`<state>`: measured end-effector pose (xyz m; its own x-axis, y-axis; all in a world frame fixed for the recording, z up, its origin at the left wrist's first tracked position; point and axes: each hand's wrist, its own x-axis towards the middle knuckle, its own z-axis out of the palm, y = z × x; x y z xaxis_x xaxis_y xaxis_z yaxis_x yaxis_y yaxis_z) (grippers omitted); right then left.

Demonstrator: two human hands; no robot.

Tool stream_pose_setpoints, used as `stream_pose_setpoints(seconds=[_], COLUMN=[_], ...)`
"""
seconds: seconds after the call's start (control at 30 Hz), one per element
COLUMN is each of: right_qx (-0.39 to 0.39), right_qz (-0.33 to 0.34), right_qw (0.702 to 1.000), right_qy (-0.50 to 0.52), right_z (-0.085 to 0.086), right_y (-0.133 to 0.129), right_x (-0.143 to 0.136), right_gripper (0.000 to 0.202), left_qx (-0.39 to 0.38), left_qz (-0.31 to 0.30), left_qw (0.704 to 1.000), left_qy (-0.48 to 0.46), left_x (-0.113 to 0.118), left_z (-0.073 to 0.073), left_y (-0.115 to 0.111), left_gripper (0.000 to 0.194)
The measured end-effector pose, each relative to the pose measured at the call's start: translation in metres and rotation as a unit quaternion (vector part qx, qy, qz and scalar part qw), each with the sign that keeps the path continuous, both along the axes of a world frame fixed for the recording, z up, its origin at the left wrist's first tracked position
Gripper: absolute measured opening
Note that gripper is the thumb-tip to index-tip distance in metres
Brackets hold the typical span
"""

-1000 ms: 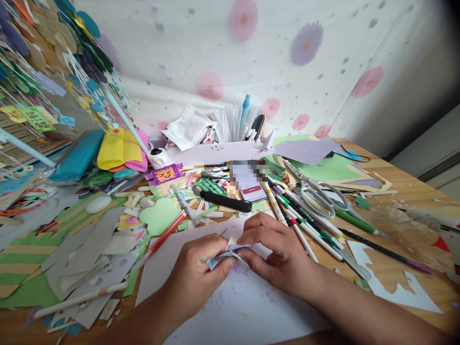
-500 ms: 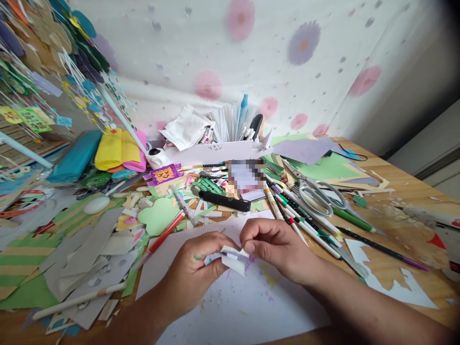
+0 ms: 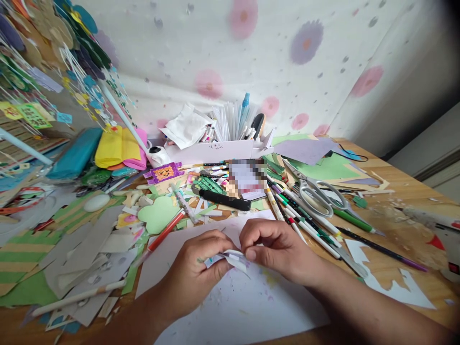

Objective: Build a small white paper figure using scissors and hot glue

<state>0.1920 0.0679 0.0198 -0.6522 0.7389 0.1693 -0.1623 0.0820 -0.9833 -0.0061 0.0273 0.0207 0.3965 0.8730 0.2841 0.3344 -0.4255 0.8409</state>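
Between my two hands is a small folded piece of white paper (image 3: 237,262) with faint purple and blue marks. My left hand (image 3: 201,263) is closed on its left end, thumb below and fingers above. The fingertips and thumb of my right hand (image 3: 275,247) pinch its right end. Beneath both hands lies a large white sheet (image 3: 230,311) with purple and yellow stains and small specks. A red marker (image 3: 166,232) rests at the sheet's left edge. Just beyond the sheet are a black-handled cutter (image 3: 224,200) and a phone-like item (image 3: 247,179), partly blurred out.
Several markers (image 3: 305,223) and grey-handled scissors (image 3: 316,196) lie to the right, near a glue gun (image 3: 431,220). Paper scraps (image 3: 93,258) cover the left side. A white box (image 3: 215,152) with pens stands at the back. Paper decorations (image 3: 43,57) hang at upper left.
The folded paper has turned slightly between my fingers, and my left fingers and thumb have shifted a little to the right along it. Both hands keep their hold.
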Motion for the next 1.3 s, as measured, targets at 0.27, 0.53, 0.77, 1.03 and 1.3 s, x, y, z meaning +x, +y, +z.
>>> stream_pose_setpoints(seconds=[0.27,0.53,0.77,1.03,1.3], right_qx=[-0.011,-0.050,0.052,0.107,0.063], right_qz=[0.028,0.054,0.025,0.012,0.050], right_qw=[0.998,0.994,0.995,0.986,0.983], right_qy=[-0.058,-0.083,-0.080,-0.125,-0.166], right_z=[0.0008,-0.0013,0.0023,0.0044,0.0008], right_y=[0.0013,0.0015,0.0013,-0.0010,-0.0006], right_x=[-0.0017,-0.0027,-0.0014,-0.0012,-0.0029], right_gripper=[0.021,0.023,0.015,0.012,0.015], left_qx=[0.051,0.114,0.023,0.003,0.110], left_qz=[-0.012,-0.006,-0.005,0.001,-0.003], left_qw=[0.998,0.991,0.996,0.995,0.986], left_qy=[0.022,0.073,0.087,0.102,0.129], left_x=[-0.0018,-0.0044,-0.0051,-0.0033,-0.0054], left_z=[-0.0038,-0.0045,-0.0016,-0.0002,-0.0025], left_y=[0.0019,0.0018,0.0006,0.0001,-0.0014], left_gripper=[0.017,0.017,0.012,0.016,0.017])
